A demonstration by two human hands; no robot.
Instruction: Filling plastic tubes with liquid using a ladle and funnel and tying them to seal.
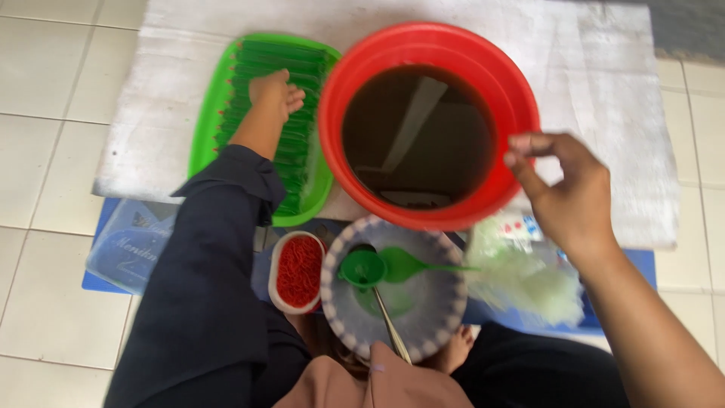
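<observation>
My left hand (276,94) reaches out over a green tray (205,113) packed with several long green filled packets (298,147); its fingers curl down onto them. My right hand (563,189) hovers at the right rim of a big red basin (453,45) of dark brown liquid, thumb and fingers pinched together; I cannot make out anything between them. In front of me a pale round bowl (442,302) holds a small green funnel (362,268), a green ladle (411,264) and a metal spoon (391,325).
A small white tub of red bits (300,270) stands left of the bowl. A heap of clear plastic bags (521,283) lies to its right. A clear box lid (128,245) rests on a blue mat, a white cloth (619,98) covers the tiled floor.
</observation>
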